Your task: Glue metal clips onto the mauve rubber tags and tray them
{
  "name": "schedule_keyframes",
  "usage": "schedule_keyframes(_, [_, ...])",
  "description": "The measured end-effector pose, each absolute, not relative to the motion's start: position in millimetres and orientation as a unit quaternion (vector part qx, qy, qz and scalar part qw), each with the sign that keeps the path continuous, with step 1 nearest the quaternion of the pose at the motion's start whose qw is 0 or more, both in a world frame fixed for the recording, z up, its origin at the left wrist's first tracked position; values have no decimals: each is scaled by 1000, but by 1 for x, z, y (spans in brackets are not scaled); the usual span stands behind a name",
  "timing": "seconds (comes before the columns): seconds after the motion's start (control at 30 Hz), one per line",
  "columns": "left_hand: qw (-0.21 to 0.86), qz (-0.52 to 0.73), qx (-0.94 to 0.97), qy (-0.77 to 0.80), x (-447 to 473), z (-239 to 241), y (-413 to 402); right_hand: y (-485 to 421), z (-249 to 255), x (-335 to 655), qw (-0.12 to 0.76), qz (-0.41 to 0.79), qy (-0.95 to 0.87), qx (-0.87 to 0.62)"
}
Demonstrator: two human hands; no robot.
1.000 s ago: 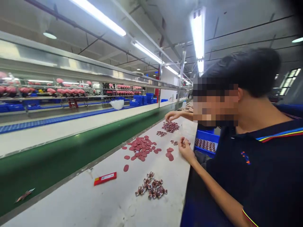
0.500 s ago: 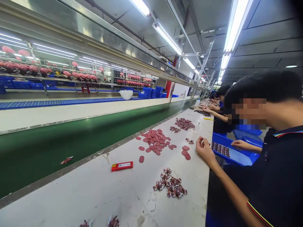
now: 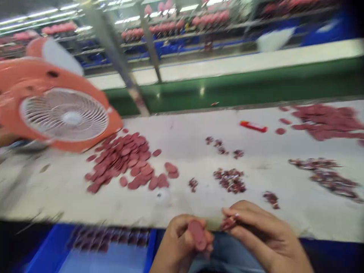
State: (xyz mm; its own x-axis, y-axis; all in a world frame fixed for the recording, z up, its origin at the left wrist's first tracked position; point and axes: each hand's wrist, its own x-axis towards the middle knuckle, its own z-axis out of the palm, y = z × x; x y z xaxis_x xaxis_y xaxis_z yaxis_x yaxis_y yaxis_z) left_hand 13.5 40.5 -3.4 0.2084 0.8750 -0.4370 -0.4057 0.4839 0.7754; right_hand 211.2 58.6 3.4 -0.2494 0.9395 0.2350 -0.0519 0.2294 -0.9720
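My left hand (image 3: 179, 246) is at the bottom centre, holding a dark red oval piece (image 3: 196, 234) between thumb and fingers. My right hand (image 3: 261, 235) is beside it, pinching a small red-and-white part (image 3: 229, 223) at its fingertips. Both hands hover at the near edge of the white worktable (image 3: 182, 204). A pile of the same red oval pieces (image 3: 125, 161) lies on the table ahead to the left. A small heap of little dark parts (image 3: 229, 180) lies just ahead of my hands. The frame is motion-blurred.
An orange desk fan (image 3: 59, 113) stands on the table at the left. A blue tray (image 3: 93, 252) with small parts sits below the table edge at the left. More piles (image 3: 327, 121) and a red packet (image 3: 253, 126) lie to the right. A green conveyor belt (image 3: 241, 91) runs behind the table.
The view swung from a person working to the right and the long line down to my own spot at the table. My two hands, the fan and the blue tray have come into view.
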Motion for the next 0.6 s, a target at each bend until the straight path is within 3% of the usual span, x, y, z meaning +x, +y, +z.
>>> schedule_keyframes(0.23, [788, 468, 194, 350, 10, 10, 26, 49, 36, 197, 440, 388, -715, -380])
schedule_keyframes(0.6, [806, 460, 182, 325, 1, 14, 13, 38, 50, 186, 367, 392, -772, -341])
